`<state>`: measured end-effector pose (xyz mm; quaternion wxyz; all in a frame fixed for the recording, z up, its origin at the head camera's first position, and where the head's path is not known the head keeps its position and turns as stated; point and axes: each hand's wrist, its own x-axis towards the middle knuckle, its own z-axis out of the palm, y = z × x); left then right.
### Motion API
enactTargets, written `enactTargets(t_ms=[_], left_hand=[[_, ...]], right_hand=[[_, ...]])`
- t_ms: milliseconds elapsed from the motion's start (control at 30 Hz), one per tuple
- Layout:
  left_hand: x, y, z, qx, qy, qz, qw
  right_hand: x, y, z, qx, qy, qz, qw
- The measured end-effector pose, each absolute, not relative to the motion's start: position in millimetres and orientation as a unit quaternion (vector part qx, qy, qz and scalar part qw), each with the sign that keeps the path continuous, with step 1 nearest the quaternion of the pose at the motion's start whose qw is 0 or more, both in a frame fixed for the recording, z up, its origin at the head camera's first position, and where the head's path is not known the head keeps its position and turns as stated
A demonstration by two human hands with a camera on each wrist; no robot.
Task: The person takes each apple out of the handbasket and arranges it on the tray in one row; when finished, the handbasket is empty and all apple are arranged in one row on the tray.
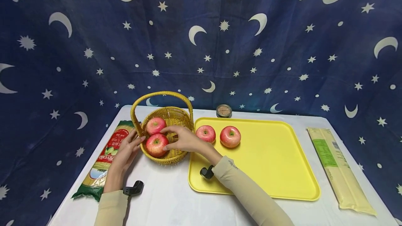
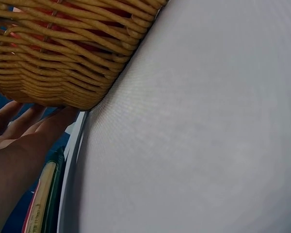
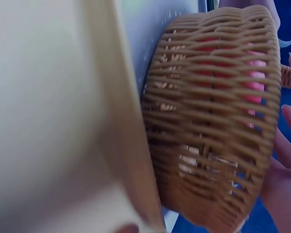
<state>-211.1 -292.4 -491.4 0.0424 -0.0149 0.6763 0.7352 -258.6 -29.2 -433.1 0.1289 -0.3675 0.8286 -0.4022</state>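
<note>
Two apples (image 1: 157, 145) sit in the basket (image 1: 169, 160), two on the tray (image 1: 267, 163); right hand (image 1: 184, 140) spans one basketed (grip unclear), straight-fingered left hand (image 1: 125, 151) touches the basket.

- Round red apples (image 1: 155, 145): four
- Yellow woven basket (image 1: 171, 160): one
- Rectangular yellow tray (image 1: 267, 163): one
- Long plastic packets, green-gold (image 1: 108, 156) and cream (image 1: 340, 170): two
- Small round container (image 1: 224, 110): one
- Black wrist cameras (image 1: 136, 188): two

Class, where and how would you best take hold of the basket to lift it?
Probably the middle of the handle, from above: it arches up over the basket, leaving room for fingers to wrap round it without touching the back apple or front apple inside.
</note>
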Motion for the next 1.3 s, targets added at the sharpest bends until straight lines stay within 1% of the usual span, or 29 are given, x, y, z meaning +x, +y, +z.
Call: enactTargets(t_ms=[367, 867, 1300], left_hand=[[-210, -292, -490, -0.011, 0.681, 0.731, 0.045], [-210, -291, -492, -0.001, 0.672, 0.740, 0.041], [-210, -291, -490, -0.010, 0.680, 0.732, 0.046]], right_hand=[[-259, -49, -437, -0.394, 0.832, -0.359, 0.158], [-259, -68, -443, -0.427, 0.848, -0.290, 0.118], [-249, -69, -442, -0.389, 0.879, -0.250, 0.115]])
